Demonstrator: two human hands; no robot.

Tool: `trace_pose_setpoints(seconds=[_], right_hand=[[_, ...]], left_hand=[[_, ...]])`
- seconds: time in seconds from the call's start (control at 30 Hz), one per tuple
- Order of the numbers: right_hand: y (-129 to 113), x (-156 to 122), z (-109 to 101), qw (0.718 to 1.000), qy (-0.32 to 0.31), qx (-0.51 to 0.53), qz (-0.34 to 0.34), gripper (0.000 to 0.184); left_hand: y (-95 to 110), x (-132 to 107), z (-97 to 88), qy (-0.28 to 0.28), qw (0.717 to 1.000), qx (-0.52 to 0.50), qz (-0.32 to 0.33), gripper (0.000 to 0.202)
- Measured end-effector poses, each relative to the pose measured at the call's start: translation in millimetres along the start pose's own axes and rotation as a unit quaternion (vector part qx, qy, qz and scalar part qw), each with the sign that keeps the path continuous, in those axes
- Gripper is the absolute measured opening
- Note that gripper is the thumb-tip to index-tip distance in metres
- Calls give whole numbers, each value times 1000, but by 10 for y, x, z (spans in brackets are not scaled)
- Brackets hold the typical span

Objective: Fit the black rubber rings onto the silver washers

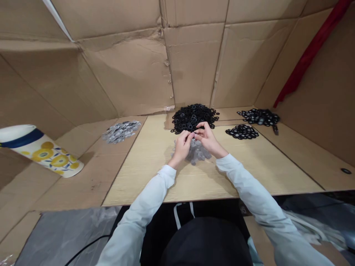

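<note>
My left hand and my right hand meet over the middle of the board, fingertips pinched together and almost touching. Whatever sits between the fingertips is too small to make out. Just below them lies a heap of translucent, pale flat pieces, partly covered by my hands. Right behind my fingers rises a large pile of black rings. To the right is a small pile of black rings with pale centres.
Silvery flat pieces lie at the left. Another pile of pale-centred black rings sits back right, and a single black ring far right. A flowered cylinder leans at the left. Cardboard walls enclose the board.
</note>
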State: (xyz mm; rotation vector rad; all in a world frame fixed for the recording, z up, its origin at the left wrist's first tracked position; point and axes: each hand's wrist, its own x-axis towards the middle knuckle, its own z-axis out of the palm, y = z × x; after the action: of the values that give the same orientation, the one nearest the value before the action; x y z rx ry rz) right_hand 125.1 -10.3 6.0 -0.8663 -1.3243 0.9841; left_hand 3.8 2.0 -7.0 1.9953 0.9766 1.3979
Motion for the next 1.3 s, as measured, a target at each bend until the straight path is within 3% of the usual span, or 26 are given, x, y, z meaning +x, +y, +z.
trace_pose_setpoints(seconds=[0.13,0.43,0.77,0.97,1.1,1.2,1.3], right_hand=[[-8,11,-15,997,9,-65,-38,30],[-103,-45,-12,972,14,-218,-85,22],[-13,14,-33,1000,8,15,15,37],[48,44,-47,1000,18,2,16,37],[128,119,-186,997,49,-40,47,36],[132,149,-320,993,57,-51,95,36],[91,135,-381,991,47,-19,121,38]], left_hand=[[64,-9,-21,19,999,39,22,29],[-41,66,-102,-40,998,42,22,40],[-25,23,-18,-41,998,-25,-47,37],[-53,39,-19,-26,995,-64,-78,27],[-111,87,-19,12,978,-140,-152,11],[-138,103,-22,34,955,-215,-203,23],[-129,87,-17,-3,944,-256,-208,26]])
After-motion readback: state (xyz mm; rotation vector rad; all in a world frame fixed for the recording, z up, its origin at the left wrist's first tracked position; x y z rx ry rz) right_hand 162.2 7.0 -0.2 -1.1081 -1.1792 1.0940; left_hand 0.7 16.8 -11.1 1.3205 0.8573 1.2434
